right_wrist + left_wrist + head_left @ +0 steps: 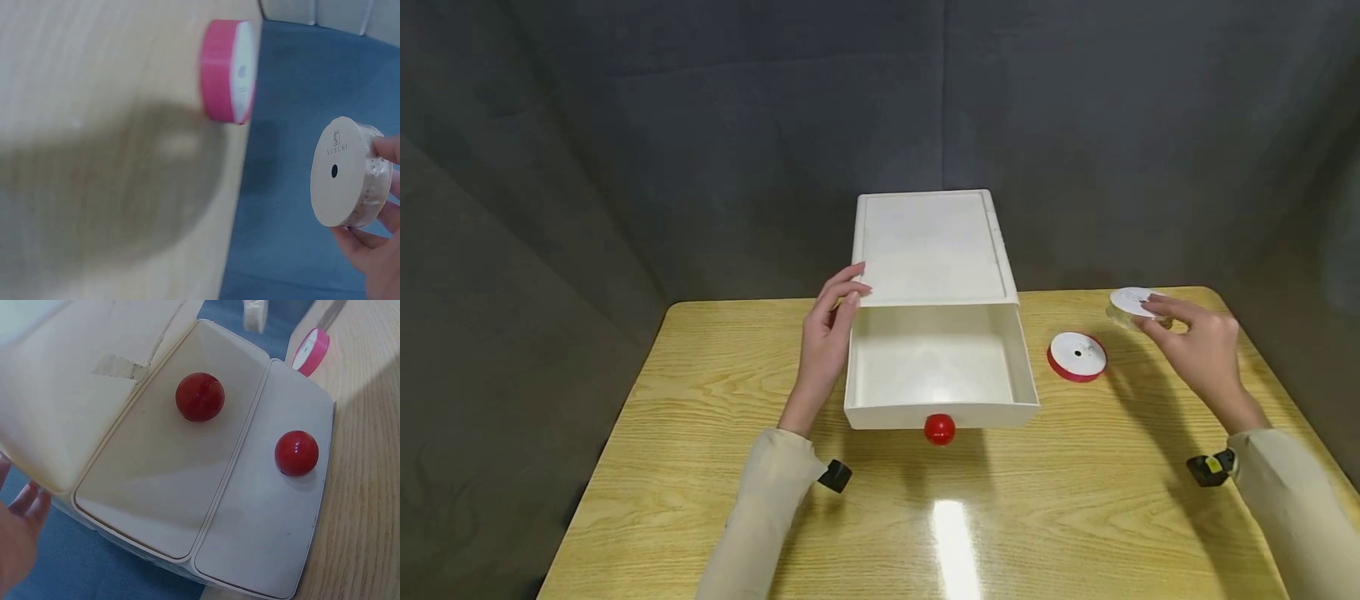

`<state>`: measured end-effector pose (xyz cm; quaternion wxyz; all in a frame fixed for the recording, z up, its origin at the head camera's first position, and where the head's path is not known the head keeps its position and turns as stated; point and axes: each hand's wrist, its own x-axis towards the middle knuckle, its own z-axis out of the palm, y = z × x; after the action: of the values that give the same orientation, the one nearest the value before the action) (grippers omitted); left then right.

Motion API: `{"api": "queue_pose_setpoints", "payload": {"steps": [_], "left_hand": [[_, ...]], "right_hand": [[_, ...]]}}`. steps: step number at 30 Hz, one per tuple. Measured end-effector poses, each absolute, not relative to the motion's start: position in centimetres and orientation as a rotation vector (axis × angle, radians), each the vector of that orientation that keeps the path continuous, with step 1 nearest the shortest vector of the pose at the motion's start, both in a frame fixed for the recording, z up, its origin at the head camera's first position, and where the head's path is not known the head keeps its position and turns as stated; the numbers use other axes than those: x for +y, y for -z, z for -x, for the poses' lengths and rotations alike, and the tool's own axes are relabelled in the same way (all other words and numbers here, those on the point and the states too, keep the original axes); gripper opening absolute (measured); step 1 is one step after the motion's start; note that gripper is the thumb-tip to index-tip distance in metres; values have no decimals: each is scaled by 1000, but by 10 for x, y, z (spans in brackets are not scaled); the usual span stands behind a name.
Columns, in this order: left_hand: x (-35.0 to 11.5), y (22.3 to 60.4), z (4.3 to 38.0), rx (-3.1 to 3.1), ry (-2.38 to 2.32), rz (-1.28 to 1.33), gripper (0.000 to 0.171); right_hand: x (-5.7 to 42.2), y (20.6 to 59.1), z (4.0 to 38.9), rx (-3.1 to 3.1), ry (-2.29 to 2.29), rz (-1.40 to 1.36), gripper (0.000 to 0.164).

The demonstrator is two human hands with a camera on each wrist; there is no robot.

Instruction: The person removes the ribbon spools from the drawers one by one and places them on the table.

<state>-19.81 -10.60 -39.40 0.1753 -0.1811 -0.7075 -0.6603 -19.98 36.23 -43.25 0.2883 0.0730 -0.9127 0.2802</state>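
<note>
A white drawer box (934,250) stands at the back of the table, its top drawer (942,416) pulled out, with nothing seen inside. My left hand (831,325) rests its fingers on the box's left edge; in the left wrist view, those fingertips (39,503) touch its side. At the right, my right hand (1204,340) holds a spool of pale ribbon (1129,302) above the table, thumb and fingers round its rim. The right wrist view shows print on the spool's white face (337,172). A spool of red ribbon (1077,356) lies between box and right hand.
A round red knob (939,429) sticks out from the drawer front. In the left wrist view, two white fronts bear red knobs (297,453). The wooden table (700,467) ends at a dark cloth (760,150) behind the box.
</note>
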Motion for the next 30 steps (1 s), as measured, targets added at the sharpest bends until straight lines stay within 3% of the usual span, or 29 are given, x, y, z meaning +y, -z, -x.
{"api": "queue_pose_setpoints", "payload": {"steps": [14,30], "left_hand": [[-106,391,197,-2023,1859,488,24],[-105,393,196,-2010,1867,498,24]], "right_hand": [[378,464,191,-2675,-786,-36,32],[383,480,188,-2660,-799,-42,30]]}}
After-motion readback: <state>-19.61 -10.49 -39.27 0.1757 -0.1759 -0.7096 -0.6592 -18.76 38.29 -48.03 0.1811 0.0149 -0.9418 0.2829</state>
